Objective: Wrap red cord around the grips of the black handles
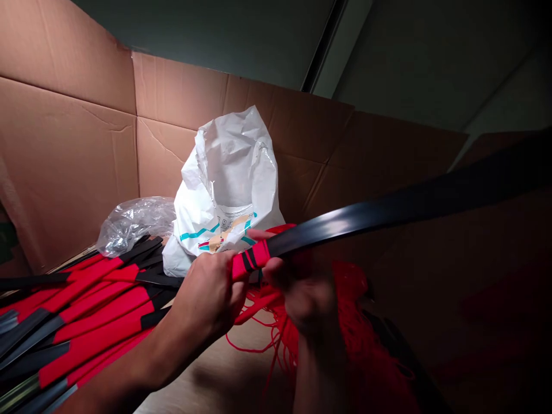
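A long, glossy black curved strip (345, 221) rises toward the right edge of the view. Its lower end carries a red wrapping (259, 253) crossed by two black bands. My left hand (215, 284) is closed around this red part, holding the strip at a slant. Close by, my right hand (308, 299) is blurred by motion, with its thumb just under the strip beside the wrapping. Its other fingers are partly hidden behind the strip, so their grip does not show. Beneath and behind my right hand lies a tangle of red cord (280, 333).
At left, several black strips with red middles (103, 322) lie piled. Behind them are a crumpled clear plastic bag (135, 221) and an open white bag (233, 172). Cardboard walls (172, 92) stand around the back and left. The right side is dark.
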The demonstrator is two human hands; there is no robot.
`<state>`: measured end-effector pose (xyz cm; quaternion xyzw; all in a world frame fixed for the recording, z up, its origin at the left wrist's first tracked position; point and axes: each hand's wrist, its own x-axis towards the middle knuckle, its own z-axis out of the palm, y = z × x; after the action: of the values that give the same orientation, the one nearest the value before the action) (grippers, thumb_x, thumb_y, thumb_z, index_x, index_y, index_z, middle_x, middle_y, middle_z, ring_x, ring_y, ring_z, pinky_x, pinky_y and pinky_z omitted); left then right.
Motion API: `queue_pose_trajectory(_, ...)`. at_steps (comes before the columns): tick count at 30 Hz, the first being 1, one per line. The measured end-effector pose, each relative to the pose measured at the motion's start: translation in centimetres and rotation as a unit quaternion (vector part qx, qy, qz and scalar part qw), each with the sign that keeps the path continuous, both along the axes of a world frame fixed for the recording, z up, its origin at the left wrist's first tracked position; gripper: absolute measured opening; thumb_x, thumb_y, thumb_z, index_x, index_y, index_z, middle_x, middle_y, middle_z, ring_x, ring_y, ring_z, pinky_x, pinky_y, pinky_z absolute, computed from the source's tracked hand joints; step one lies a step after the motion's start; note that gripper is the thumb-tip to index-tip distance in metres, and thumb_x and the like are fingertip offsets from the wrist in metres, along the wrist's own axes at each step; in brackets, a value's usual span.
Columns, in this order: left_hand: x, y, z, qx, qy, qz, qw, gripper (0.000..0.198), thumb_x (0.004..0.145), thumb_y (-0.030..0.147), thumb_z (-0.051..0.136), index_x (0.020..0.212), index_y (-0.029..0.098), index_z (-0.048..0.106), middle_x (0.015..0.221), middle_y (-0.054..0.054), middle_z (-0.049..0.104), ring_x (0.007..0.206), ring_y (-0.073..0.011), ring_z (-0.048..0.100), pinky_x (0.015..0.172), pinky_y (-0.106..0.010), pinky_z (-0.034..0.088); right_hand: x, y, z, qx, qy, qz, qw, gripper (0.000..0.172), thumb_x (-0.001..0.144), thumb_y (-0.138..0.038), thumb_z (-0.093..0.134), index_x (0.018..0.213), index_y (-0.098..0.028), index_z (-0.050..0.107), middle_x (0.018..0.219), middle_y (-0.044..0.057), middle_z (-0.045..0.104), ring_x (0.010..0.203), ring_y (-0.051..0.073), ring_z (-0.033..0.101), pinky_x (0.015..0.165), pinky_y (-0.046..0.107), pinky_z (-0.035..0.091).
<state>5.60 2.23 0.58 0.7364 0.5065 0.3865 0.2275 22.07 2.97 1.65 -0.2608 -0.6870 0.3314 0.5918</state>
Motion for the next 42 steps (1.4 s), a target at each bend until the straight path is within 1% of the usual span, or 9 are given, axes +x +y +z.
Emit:
queue_pose_trajectory(10,-0.9,-0.2,0.8,-0.003,-0.024,0.010,1.000,0.015,0.072,0.011,0.056,0.082,0.022,0.059,0.066,0.001,0.051,0.063,-0.0166,0.048,0.065,-0.029,0.035,-1.5,0.0,-0.6,-0.006,-0.109,0.011,0.994,0.023,0.097,-0.045,0.079,0.110,-0.027,0.087,0.077,0.001,0.072,0.069,0.016,0.065,0.065,0.028,0.056)
queue_pose_trajectory(17,-1.1,-0.3,0.5,-0.001,-0.018,0.000,1.000,0.009,0.080,0.014,0.053,0.076,0.022,0.052,0.074,-0.004,0.061,0.067,-0.0179,0.051,0.068,-0.032,0.036,-1.1,0.3,-1.3,-0.044,-0.005,0.018,0.999,0.042,0.096,-0.058,0.077,0.125,-0.029,0.084,0.079,0.002,0.075,0.070,0.018,0.069,0.067,0.032,0.062)
queue_pose_trajectory(23,-0.9,0.1,0.2,0.038,-0.060,0.022,0.997,0.011,0.081,0.018,0.052,0.072,0.023,0.048,0.067,-0.002,0.055,0.061,-0.0162,0.045,0.063,-0.031,0.032,-2.9,-0.3,-1.1,0.011,-0.055,-0.048,0.997,0.030,0.103,-0.047,0.070,0.120,-0.027,0.084,0.105,0.007,0.082,0.097,0.024,0.078,0.091,0.038,0.065)
queue_pose_trajectory(27,-1.6,-0.4,0.8,-0.022,-0.137,-0.085,0.987,0.015,0.086,0.019,0.051,0.071,0.023,0.048,0.069,0.000,0.058,0.063,-0.0147,0.047,0.059,-0.028,0.032,-2.3,0.0,-1.1,0.003,-0.072,-0.016,0.997,0.028,0.096,-0.041,0.080,0.119,-0.027,0.086,0.085,0.003,0.077,0.083,0.022,0.074,0.081,0.036,0.064)
queue_pose_trajectory(31,-2.4,-1.0,1.1,-0.245,-0.208,-0.217,0.922,0.021,0.088,0.028,0.057,0.071,0.024,0.046,0.059,0.006,0.042,0.054,-0.0114,0.034,0.048,-0.026,0.024,-0.7,-0.2,-0.6,0.004,-0.013,-0.028,1.000,0.038,0.092,-0.050,0.084,0.124,-0.029,0.084,0.059,-0.004,0.059,0.052,0.014,0.055,0.052,0.030,0.051)
queue_pose_trajectory(35,-1.9,0.1,0.4,-0.423,-0.207,-0.357,0.807,0.024,0.087,0.038,0.062,0.075,0.024,0.046,0.060,0.006,0.042,0.050,-0.0107,0.033,0.046,-0.024,0.026,-0.7,-1.0,0.0,0.036,-0.011,-0.081,0.996,0.022,0.093,-0.048,0.083,0.095,-0.026,0.085,0.078,0.002,0.077,0.061,0.016,0.068,0.052,0.027,0.055)
queue_pose_trajectory(37,-0.9,0.6,0.0,-0.300,-0.192,-0.329,0.875,0.019,0.087,0.033,0.064,0.080,0.023,0.050,0.068,0.003,0.051,0.058,-0.0125,0.043,0.054,-0.025,0.035,-1.1,-1.1,-0.1,0.026,-0.032,-0.143,0.989,0.023,0.093,-0.045,0.083,0.090,-0.022,0.082,0.076,0.003,0.078,0.060,0.018,0.072,0.052,0.028,0.059)
queue_pose_trajectory(39,0.2,0.7,-0.4,-0.082,-0.170,-0.170,0.967,0.016,0.081,0.021,0.068,0.090,0.022,0.055,0.078,0.000,0.059,0.070,-0.0155,0.049,0.065,-0.028,0.039,-1.3,-1.0,-0.3,0.015,-0.050,-0.189,0.981,0.024,0.092,-0.043,0.084,0.091,-0.020,0.081,0.070,0.003,0.076,0.056,0.019,0.071,0.050,0.029,0.061)
queue_pose_trajectory(42,0.9,0.2,-0.3,0.036,-0.100,-0.020,0.994,0.020,0.075,0.014,0.069,0.085,0.022,0.053,0.076,0.000,0.058,0.070,-0.0160,0.043,0.065,-0.031,0.033,-0.7,-0.8,-0.5,0.016,-0.048,-0.175,0.983,0.028,0.090,-0.044,0.085,0.103,-0.019,0.082,0.074,0.004,0.076,0.064,0.021,0.073,0.057,0.031,0.063)
